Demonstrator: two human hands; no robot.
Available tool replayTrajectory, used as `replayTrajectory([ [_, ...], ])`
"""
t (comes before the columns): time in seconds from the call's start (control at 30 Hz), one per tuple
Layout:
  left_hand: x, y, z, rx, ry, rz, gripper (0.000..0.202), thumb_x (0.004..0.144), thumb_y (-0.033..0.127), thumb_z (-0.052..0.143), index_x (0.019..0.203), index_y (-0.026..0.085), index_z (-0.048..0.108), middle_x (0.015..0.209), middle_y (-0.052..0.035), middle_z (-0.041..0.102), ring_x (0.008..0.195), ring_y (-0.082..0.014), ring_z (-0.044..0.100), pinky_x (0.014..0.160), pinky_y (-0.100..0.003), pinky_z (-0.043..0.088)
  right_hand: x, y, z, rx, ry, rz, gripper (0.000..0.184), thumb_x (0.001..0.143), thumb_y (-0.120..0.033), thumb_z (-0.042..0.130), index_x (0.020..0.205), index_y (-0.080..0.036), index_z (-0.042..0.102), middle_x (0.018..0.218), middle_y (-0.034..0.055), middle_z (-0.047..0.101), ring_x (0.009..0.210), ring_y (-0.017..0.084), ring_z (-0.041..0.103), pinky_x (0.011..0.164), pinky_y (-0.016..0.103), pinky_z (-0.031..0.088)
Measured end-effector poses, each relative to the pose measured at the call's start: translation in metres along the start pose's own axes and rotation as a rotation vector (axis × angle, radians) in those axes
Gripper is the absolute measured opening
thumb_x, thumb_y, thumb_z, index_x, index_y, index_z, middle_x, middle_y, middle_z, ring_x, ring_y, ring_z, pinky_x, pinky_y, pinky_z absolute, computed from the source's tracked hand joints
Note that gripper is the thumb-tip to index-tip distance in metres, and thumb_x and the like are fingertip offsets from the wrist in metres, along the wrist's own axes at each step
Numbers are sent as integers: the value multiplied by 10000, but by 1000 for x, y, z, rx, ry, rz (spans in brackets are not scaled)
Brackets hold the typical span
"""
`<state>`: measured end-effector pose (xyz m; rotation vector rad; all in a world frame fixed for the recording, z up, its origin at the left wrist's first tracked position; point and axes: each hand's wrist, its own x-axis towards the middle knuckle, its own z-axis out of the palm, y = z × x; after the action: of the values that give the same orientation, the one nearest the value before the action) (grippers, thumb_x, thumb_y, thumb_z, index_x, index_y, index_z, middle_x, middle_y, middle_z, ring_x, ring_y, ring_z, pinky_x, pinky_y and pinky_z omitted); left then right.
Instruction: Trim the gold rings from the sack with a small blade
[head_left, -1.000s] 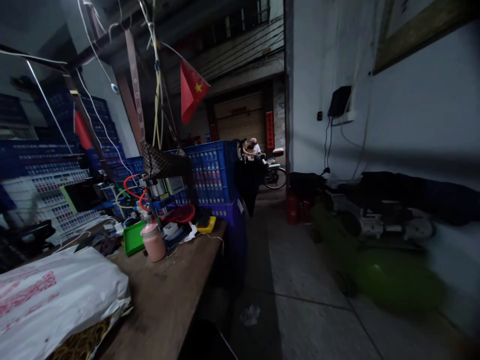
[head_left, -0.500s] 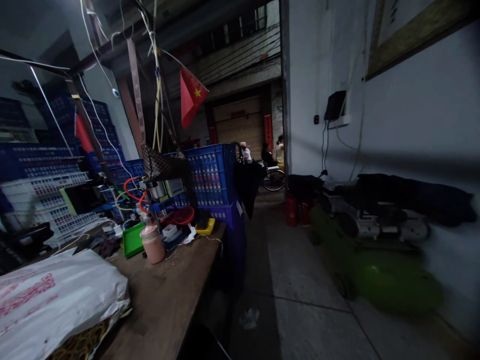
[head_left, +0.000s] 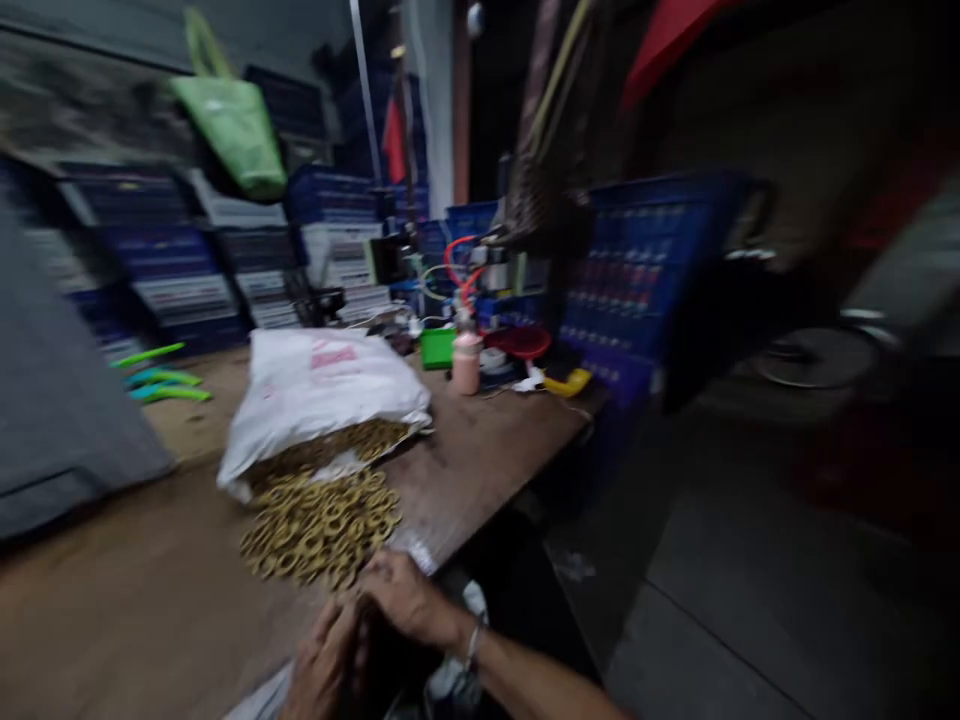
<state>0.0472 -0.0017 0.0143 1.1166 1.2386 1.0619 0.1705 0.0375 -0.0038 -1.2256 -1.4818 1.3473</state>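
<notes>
Both my hands are low at the near edge of the wooden table [head_left: 480, 460], close together. My left hand [head_left: 324, 668] is curled, its fingers bent round something dark I cannot make out. My right hand [head_left: 401, 600] lies beside it with fingers bent, a band on its wrist. Just beyond my fingers spreads a heap of brass rings [head_left: 319, 520], spilling from a white plastic sack [head_left: 322, 385] that lies on its side. The picture is smeared by motion.
A pink bottle [head_left: 466, 362], a green tray [head_left: 437, 347], a red bowl [head_left: 521, 343] and a small machine with red hoses [head_left: 480, 270] stand at the table's far end. Blue crates [head_left: 637, 280] are stacked behind. A green bag [head_left: 232, 125] hangs above. Concrete floor [head_left: 712, 600] lies right.
The view has swung left and down from the aisle to the table. My hands, the brass rings and the sack's open mouth have come into sight.
</notes>
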Motion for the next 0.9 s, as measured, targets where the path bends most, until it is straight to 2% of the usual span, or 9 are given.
replayTrajectory([
  [0.07,8,-11,-2,-25,48,-87,269,709,450,578,719,181,569,568,24,543,429,-91,496,372,-200,382,1,-3,0,-40,68,12,185,819,-255,439,731,-141,554,639,-36,514,626,85,474,575,190,373],
  [0.13,13,-19,-2,-229,-72,-221,315,677,484,593,691,181,509,492,68,467,346,-49,408,329,-162,290,0,-7,-2,-37,55,-3,181,802,-264,435,695,-149,525,593,-50,469,586,75,435,541,178,344],
  [0.27,13,-23,-3,-401,-130,-268,333,650,472,625,684,182,465,485,85,448,325,-23,354,324,-138,252,-3,-11,-1,-25,27,-17,197,791,-291,422,674,-155,504,598,-42,470,585,82,431,557,186,344],
  [0.53,4,-8,-6,-338,-73,-272,327,674,485,592,730,172,516,521,75,454,363,-21,368,342,-130,252,2,-7,4,34,-26,20,214,817,-297,380,700,-161,495,584,-38,480,543,83,446,540,187,357],
  [0.67,4,-10,-4,-333,-25,-248,335,675,500,585,690,190,458,499,84,453,345,-21,347,332,-130,234,-2,-7,2,-216,20,-94,171,807,-240,384,706,-172,504,593,-33,488,561,88,454,557,187,341],
  [0.73,5,-13,-3,-341,-30,-233,334,688,497,573,673,194,431,477,90,438,335,-21,331,334,-134,240,-5,-7,1,-347,-1,-156,115,770,-178,407,752,-183,521,616,-30,514,584,94,471,567,187,329],
  [0.9,7,-17,-1,-337,-28,-199,349,678,504,581,685,196,418,451,95,424,329,-24,314,332,-138,233,-10,-4,0,-560,-97,-194,239,659,-79,418,837,-200,521,646,-18,557,607,112,505,555,191,305],
])
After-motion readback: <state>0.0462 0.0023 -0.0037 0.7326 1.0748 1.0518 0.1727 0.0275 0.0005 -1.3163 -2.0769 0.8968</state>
